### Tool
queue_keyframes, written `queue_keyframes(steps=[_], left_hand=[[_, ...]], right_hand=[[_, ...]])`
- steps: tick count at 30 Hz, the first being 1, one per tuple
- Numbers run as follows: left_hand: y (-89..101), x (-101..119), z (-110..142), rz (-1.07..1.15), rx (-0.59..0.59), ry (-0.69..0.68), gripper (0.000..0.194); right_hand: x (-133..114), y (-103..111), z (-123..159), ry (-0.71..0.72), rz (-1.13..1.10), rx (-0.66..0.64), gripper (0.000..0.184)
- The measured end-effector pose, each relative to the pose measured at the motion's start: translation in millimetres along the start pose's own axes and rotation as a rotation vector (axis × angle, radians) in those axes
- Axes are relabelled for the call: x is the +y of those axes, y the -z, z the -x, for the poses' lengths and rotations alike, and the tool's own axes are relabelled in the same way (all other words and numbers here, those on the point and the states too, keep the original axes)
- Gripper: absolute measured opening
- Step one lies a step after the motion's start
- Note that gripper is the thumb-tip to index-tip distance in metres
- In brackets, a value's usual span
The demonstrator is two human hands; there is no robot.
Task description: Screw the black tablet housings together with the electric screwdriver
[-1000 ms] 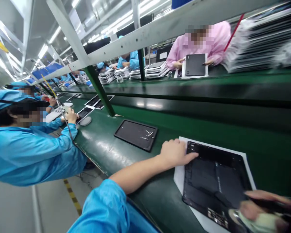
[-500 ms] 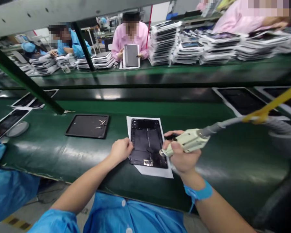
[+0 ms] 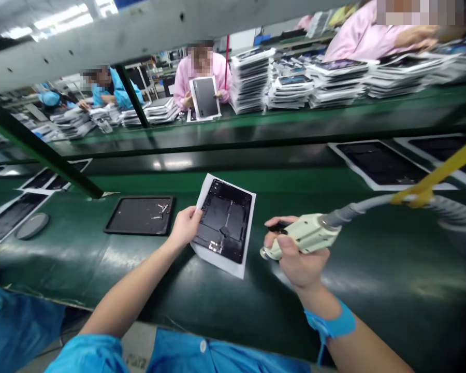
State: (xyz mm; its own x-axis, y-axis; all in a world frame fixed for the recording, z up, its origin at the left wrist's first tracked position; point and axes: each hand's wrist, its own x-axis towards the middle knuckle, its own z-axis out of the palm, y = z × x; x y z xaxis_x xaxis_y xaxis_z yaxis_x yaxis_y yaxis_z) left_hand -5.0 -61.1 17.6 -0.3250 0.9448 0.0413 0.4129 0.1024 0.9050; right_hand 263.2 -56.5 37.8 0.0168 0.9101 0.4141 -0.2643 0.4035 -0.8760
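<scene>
By the left hand (image 3: 185,226), closed in a pinch at the left edge, one black panel (image 3: 227,217) is held together with its white sheet (image 3: 233,268), over the middle of the tabletop (image 3: 202,295); whether the sheet is fully lifted cannot be told. For good handling, it is judged, panel and sheet should be gripped as one, with the thumb kept at the rim and away from the inner parts (image 3: 215,246) (they look delicate). By the right hand (image 3: 301,259), near the panel but not touching it, one pale green tool (image 3: 314,230) is grasped, with the fingers wrapped around its body; its tip (image 3: 264,254) should be kept clear of the panel, and its cable (image 3: 365,203) should be given slack.

Counted from the left, four other dark panels (image 3: 13,215) are seen on white paper (one is only partly in view), then one round grey disc (image 3: 31,226) and one black tray (image 3: 128,218), in which several small metal pieces (image 3: 163,211) lie, too small for a sure count. Further right, one blue wristband (image 3: 334,321), one yellow strap (image 3: 446,168) and two more panels (image 3: 384,163) are found.
</scene>
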Motion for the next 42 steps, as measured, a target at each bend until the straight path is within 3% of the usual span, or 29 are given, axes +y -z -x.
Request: queue_keyframes(steps=[8, 11, 13, 15, 17, 22, 26, 34, 42], left_hand=[[30.9, 9, -148, -0.067, 0.296, 0.050, 0.035], [39.2, 18, -183, -0.133, 0.368, 0.052, 0.030], [42.4, 25, -193, -0.176, 0.426, 0.035, 0.028], [39.0, 31, -188, -0.225, 0.454, -0.021, 0.032], [25.8, 34, -167, -0.289, 0.372, -0.123, 0.030], [-34.8, 19, -73, -0.346, -0.173, -0.378, 0.025], [-70.1, 4, -25, -0.403, -0.329, -0.495, 0.028], [-70.8, 9, -20, -0.381, -0.355, -0.440, 0.028], [-69.5, 8, -20, -0.350, -0.398, -0.446, 0.027]], right_hand=[[10, 7, -3, -0.074, 0.035, -0.034, 0.023], [13, 8, -4, -0.067, 0.060, -0.051, 0.019], [13, 9, -5, -0.059, 0.071, -0.049, 0.018], [11, 9, -6, -0.050, 0.076, -0.051, 0.016], [10, 9, -7, -0.039, 0.085, -0.059, 0.015], [9, 9, -11, 0.013, 0.136, -0.040, 0.017], [15, 9, -14, -0.009, 0.187, 0.000, 0.024], [31, 14, -16, 0.016, 0.397, 0.162, 0.038], [40, 15, -16, 0.032, 0.546, 0.197, 0.038]])
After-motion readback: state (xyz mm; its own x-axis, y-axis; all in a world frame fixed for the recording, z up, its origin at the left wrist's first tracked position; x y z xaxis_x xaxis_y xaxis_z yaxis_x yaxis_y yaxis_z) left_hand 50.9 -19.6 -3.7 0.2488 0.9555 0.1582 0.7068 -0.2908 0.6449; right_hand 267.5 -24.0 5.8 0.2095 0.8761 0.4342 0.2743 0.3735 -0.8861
